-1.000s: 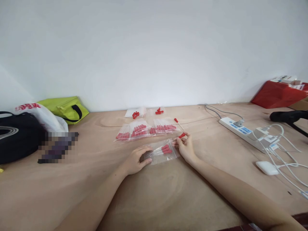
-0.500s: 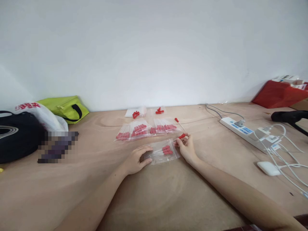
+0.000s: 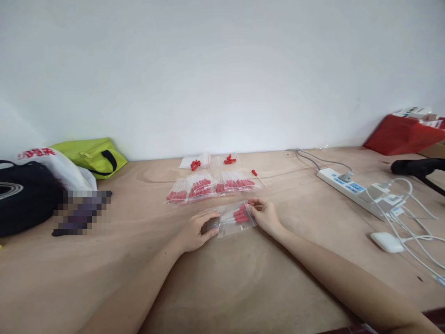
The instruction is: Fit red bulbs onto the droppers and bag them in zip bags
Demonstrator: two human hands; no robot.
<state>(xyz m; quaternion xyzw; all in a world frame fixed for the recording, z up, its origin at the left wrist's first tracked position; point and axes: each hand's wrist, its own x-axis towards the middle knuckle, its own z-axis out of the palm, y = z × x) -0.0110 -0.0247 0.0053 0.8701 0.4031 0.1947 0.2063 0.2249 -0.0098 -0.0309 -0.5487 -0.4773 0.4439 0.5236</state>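
Note:
A clear zip bag [image 3: 225, 227] lies flat on the wooden table with several red-tipped white sticks [image 3: 240, 215] inside, red ends toward the right. My left hand [image 3: 198, 231] grips the bag's left end between thumb and fingers. At the right end, my right hand [image 3: 266, 215] is closed in a pinch at the bag's mouth, on the red end of a stick that is mostly in the bag; its fingertips partly hide that end. One loose red-tipped stick [image 3: 255, 173] lies beyond my right hand.
Filled bags [image 3: 203, 188] overlap behind my hands. Farther back lie small red caps [image 3: 195, 164] on a stack of bags. A power strip [image 3: 354, 192] with cables and a white charger [image 3: 387, 242] are at right. A green bag [image 3: 90, 157] and a black bag [image 3: 29, 199] stand left.
My right hand has moved slightly left and down to the bag's mouth, and its red-tipped stick has slid in among the others. My left hand stays on the bag.

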